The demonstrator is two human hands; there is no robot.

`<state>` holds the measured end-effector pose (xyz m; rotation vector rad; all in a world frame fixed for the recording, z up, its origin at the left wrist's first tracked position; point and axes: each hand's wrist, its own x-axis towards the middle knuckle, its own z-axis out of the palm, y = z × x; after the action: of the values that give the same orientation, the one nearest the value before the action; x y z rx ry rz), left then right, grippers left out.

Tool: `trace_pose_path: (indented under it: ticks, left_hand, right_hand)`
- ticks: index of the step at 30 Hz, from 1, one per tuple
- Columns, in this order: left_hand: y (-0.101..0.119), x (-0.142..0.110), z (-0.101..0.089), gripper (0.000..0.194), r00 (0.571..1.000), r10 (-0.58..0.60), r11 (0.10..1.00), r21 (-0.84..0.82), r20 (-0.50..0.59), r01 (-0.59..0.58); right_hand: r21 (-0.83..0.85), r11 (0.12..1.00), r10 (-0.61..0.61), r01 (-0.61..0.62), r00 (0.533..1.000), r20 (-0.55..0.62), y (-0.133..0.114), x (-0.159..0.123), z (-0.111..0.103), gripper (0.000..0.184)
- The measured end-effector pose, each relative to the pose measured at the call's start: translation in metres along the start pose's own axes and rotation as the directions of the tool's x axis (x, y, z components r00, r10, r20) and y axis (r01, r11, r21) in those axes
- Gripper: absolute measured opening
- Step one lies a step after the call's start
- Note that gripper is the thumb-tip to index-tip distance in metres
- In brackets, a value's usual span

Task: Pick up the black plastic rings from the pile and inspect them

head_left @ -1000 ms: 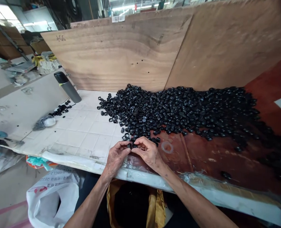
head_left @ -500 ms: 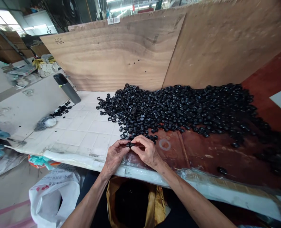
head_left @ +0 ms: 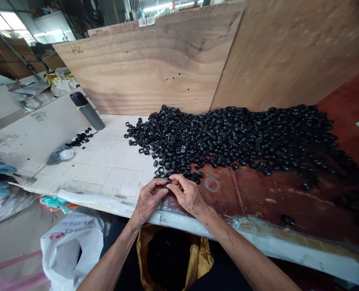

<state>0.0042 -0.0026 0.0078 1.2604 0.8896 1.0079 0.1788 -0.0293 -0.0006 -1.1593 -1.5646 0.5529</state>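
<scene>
Both hands meet at the table's front edge, just in front of a heap of small black plastic ring-shaped parts (head_left: 216, 137). My left hand (head_left: 149, 199) pinches a small black part (head_left: 167, 184) between thumb and fingers. From the other side my right hand (head_left: 188, 194) grips the same small black part, its fingertips touching those of the left. Most of the part is hidden by the fingers. Several loose black rings lie just beyond the fingertips. An open yellow sack (head_left: 141, 258) with a dark inside sits below the hands.
A grey bottle (head_left: 91, 115) stands at the left rear, near a few scattered black pieces (head_left: 80, 138) and a knotted plastic bag (head_left: 60, 154). A plywood board (head_left: 155, 68) closes the back. A pale flat ring (head_left: 212, 184) lies right of my hands. A white sack (head_left: 73, 250) hangs lower left.
My fingers have closed further over the black part, which shows less than before. The view has shifted slightly; the heap looks the same.
</scene>
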Motion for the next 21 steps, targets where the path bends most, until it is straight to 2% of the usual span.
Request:
trace_pose_path:
  ticks: [2, 8, 13, 15, 17, 19, 21]
  left_hand:
    - [-0.001, 0.0, 0.0, 0.028, 1.0, -0.007, 1.0, 0.001, 0.01, 0.007]
    - [-0.003, -0.002, -0.002, 0.028, 1.0, -0.006, 0.999, -0.047, -0.01, 0.005]
    - [-0.001, -0.003, -0.001, 0.029, 1.0, -0.008, 0.999, -0.043, 0.027, 0.009]
    - [0.0, -0.004, -0.001, 0.029, 0.999, -0.019, 0.999, -0.048, 0.031, 0.02]
    - [0.0, -0.004, -0.001, 0.03, 0.999, -0.032, 0.998, -0.052, 0.012, 0.032]
    - [0.001, -0.004, -0.001, 0.029, 0.999, -0.037, 0.997, -0.063, -0.015, 0.036]
    - [0.002, -0.003, -0.001, 0.029, 0.999, -0.027, 0.997, -0.076, -0.035, 0.024]
  right_hand:
    - [-0.037, 0.998, -0.057, 0.058, 0.998, 0.025, -0.002, 0.0, -0.002, 0.012]
    - [-0.084, 0.991, -0.096, 0.104, 0.99, 0.101, -0.007, 0.0, -0.008, 0.014]
    - [-0.262, 0.961, -0.067, 0.094, 0.992, 0.11, 0.001, -0.003, -0.003, 0.041]
    - [-0.242, 0.968, -0.051, 0.068, 0.996, 0.073, -0.001, -0.003, -0.003, 0.037]
    - [-0.154, 0.987, -0.038, 0.046, 0.998, 0.055, -0.005, -0.004, -0.004, 0.023]
    - [-0.09, 0.995, -0.044, 0.051, 0.996, 0.077, -0.009, -0.004, -0.005, 0.025]
    - [-0.11, 0.992, -0.047, 0.059, 0.993, 0.104, -0.011, -0.004, -0.006, 0.02]
